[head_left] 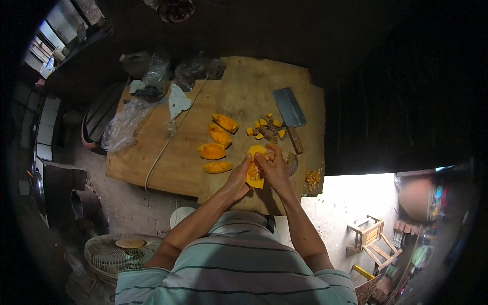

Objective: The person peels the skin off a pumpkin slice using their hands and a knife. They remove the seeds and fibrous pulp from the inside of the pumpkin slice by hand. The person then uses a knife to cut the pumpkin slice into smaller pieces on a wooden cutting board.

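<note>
My left hand [239,178] grips a seedy pumpkin wedge [257,184] along its left side, over the near part of the board. On the wedge's right side is my right hand [276,170], its thumb pressed onto the orange flesh by the seed cavity and its fingers partly hidden. Several cleaned-looking pumpkin wedges [211,151] lie in a column to the left. Beyond my hands sits a heap of cut pumpkin chunks [268,129] with rind on. A cleaver [289,107] lies flat to their right, its wooden handle towards me. Another pumpkin piece [292,164] is just right of my right hand.
Pumpkin seeds and pulp [312,179] are piled at the right edge of the wooden board [263,76]. Clear plastic bags [127,122], a white cloth-like scrap [178,101] and a thin cord [164,150] lie left. A fan [122,251] and wooden chair [370,236] stand on the floor.
</note>
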`<state>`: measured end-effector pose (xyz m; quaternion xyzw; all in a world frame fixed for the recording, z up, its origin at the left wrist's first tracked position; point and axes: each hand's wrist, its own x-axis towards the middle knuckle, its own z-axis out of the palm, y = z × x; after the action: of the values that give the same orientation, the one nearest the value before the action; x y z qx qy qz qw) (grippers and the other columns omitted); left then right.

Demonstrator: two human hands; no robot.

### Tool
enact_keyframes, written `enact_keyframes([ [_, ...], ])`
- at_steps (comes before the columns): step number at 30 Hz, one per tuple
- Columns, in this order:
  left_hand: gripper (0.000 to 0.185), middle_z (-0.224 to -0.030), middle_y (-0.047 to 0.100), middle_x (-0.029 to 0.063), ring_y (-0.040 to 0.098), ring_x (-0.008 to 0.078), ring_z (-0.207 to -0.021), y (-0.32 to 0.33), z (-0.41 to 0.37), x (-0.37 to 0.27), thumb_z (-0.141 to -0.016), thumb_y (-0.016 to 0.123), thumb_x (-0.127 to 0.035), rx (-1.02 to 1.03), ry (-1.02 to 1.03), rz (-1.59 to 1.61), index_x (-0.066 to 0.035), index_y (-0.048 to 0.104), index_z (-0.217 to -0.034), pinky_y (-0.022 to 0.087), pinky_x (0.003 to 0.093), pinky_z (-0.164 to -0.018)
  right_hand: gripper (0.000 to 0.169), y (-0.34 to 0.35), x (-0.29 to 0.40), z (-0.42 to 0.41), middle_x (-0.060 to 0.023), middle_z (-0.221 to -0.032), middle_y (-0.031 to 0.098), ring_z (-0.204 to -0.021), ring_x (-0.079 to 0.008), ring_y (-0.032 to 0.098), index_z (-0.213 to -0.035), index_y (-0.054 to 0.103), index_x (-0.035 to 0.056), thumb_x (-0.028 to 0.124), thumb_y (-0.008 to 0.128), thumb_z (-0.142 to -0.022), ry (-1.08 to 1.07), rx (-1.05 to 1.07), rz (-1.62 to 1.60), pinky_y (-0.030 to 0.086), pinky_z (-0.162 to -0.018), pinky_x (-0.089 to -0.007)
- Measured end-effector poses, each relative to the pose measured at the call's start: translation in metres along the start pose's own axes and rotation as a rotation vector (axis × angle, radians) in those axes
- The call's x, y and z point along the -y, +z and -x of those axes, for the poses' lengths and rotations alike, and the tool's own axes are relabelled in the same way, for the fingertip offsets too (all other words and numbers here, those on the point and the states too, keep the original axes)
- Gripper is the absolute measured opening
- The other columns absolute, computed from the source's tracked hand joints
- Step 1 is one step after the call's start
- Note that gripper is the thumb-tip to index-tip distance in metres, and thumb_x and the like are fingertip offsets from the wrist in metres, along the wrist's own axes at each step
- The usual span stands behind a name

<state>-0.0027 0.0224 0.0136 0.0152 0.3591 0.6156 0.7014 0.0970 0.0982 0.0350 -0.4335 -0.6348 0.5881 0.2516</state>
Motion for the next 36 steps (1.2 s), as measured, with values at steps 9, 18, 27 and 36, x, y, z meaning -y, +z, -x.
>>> enact_keyframes([
  [9, 0.034, -0.101, 0.053, 0.0019, 0.056, 0.0114, -0.09, -0.003, 0.005, 0.003, -0.097, 0.032, -0.032, 0.024, 0.014, -0.025, -0.006, 0.043, -0.116, 0.049, 0.0259, -0.077, 0.027, -0.004, -0.005, -0.011, -0.0191, -0.08, 0.05, -0.072, -0.0262, 0.05, -0.092, 0.043, -0.004, 0.023, 0.044, -0.092, -0.077, 0.193, 0.171, 0.04, -0.066, -0.0359],
  [18, 0.028, -0.1, 0.052, 0.0026, 0.056, 0.0114, -0.086, -0.002, 0.015, -0.001, -0.096, 0.033, -0.026, 0.003, -0.027, -0.129, -0.005, 0.045, -0.111, 0.049, 0.0262, -0.075, 0.029, -0.01, 0.017, -0.003, -0.0174, -0.081, 0.049, -0.072, -0.0239, 0.048, -0.09, 0.045, -0.0046, 0.023, 0.039, -0.092, -0.177, 0.266, 0.315, 0.04, -0.065, -0.0339],
  [27, 0.022, -0.096, 0.053, 0.0019, 0.056, 0.0101, -0.083, 0.012, 0.022, -0.013, -0.095, 0.035, -0.022, 0.02, -0.045, -0.086, -0.005, 0.045, -0.105, 0.05, 0.0241, -0.071, 0.025, -0.01, 0.02, -0.006, -0.0227, -0.074, 0.048, -0.068, -0.03, 0.05, -0.085, 0.042, -0.006, 0.019, 0.043, -0.089, -0.206, 0.278, 0.338, 0.041, -0.06, -0.0376],
  [36, 0.023, -0.097, 0.053, 0.0023, 0.058, 0.0109, -0.083, 0.016, 0.022, -0.014, -0.095, 0.034, -0.022, 0.053, -0.02, -0.067, -0.006, 0.043, -0.108, 0.051, 0.0265, -0.071, 0.029, -0.004, 0.015, -0.008, -0.0224, -0.072, 0.052, -0.065, -0.0302, 0.053, -0.09, 0.042, -0.0085, 0.021, 0.041, -0.088, -0.198, 0.211, 0.344, 0.042, -0.06, -0.0389],
])
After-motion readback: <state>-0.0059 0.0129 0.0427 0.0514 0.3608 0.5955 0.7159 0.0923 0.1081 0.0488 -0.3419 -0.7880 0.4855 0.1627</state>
